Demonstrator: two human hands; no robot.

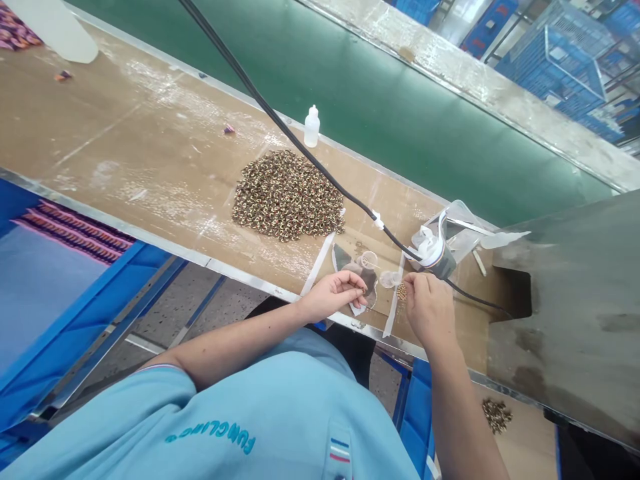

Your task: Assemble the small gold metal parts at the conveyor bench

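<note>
My left hand (336, 295) is over the front edge of the bench, thumb and fingertips pinched together; whatever they hold is too small to make out. Under and behind it lies a dark cloth scrap (371, 280) with a small clear round dish (369, 260). My right hand (426, 301) is closed, fingertips down beside a little heap of gold-coloured beads (401, 291); its fingers hide anything between them. Just left of those beads are small clear cups (387, 279). A large pile of small brown-and-gold pieces (287, 195) lies farther left on the bench.
A black cable (280, 123) crosses over the bench. Behind the pile stands a white squeeze bottle (311, 127). A bag-lined container (435, 247) is beyond my right hand, beside a grey metal housing (575, 320). A green conveyor belt (425, 140) runs behind; blue bins (75, 313) are lower left.
</note>
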